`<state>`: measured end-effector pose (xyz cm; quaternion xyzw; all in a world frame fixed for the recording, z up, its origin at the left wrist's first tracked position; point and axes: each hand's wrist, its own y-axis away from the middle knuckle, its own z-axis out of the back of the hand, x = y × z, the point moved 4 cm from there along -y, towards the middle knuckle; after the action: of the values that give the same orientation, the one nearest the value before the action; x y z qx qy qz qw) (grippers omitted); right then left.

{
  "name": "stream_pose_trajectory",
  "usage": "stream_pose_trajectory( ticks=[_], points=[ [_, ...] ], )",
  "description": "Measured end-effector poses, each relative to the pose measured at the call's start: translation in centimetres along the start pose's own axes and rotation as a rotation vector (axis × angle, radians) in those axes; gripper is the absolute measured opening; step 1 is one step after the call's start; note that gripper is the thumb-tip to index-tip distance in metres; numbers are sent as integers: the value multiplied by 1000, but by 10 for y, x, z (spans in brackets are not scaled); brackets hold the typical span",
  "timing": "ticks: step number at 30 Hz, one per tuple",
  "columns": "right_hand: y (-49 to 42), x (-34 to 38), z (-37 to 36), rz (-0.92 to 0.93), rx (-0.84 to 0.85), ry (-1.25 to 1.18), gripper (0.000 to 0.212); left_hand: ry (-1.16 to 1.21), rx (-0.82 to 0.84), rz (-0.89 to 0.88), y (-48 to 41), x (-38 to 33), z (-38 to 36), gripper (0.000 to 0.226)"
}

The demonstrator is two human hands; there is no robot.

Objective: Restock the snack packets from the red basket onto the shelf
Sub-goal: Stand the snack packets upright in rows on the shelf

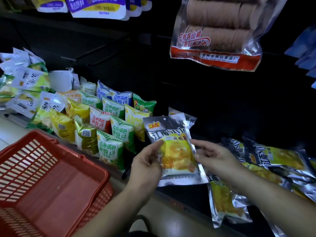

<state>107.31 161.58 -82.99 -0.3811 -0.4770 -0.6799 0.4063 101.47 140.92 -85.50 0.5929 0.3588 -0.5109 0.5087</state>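
Note:
A silver and yellow snack packet (pixel 172 147) is held upright over the front of the low dark shelf (pixel 213 120). My left hand (pixel 147 161) pinches its left edge. My right hand (pixel 217 156) is at its right edge, fingers touching the foil. The red basket (pixel 56 171) sits at the lower left, and the part I can see holds nothing. Several matching silver packets (pixel 273 156) lie flat on the shelf to the right of my hands.
Rows of small green, yellow, red and blue snack bags (pixel 109 120) stand on the shelf to the left. A clear bag of brown discs (pixel 217 33) hangs above right. White and purple bags (pixel 97 7) hang at the top. Pale floor lies below.

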Motion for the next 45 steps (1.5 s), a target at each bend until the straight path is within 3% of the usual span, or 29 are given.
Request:
stream_pose_trajectory(
  ticks=[4, 12, 17, 21, 25, 28, 32, 35, 40, 45],
  points=[
    [-4, -5, -19, -43, 133, 30, 52, -79, 34, 0, -2, 10, 1, 54],
    [-59, -46, -52, -98, -111, 128, 60, -356, 89, 158, -74, 71, 3, 57],
    [-133, -48, -57, -35, -152, 188, 75, -415, 141, 71, -130, 74, 2, 57],
    [-152, -76, -74, -42, -195, 234, 78, -597, 152, 8, -136, 104, 6, 71],
    [-158, -99, -83, 51, -101, 365, 77, -660, 115, -37, -128, 137, 8, 61],
    [-161, -102, -73, 75, -63, 484, 80, -699, 41, -46, -126, 145, 12, 69],
    [-142, -113, -76, 56, 19, 606, 84, -765, 110, 7, -115, 153, 4, 80],
    [-136, -108, -68, 60, -4, 630, 91, -713, 69, -22, -113, 145, 7, 78],
    [-117, -84, -45, 49, -42, 809, 87, -772, 22, -80, -98, 127, 15, 72],
    [-89, -66, -11, -88, 53, 902, 69, -695, 128, -112, -63, 104, -4, 65]
  ],
)
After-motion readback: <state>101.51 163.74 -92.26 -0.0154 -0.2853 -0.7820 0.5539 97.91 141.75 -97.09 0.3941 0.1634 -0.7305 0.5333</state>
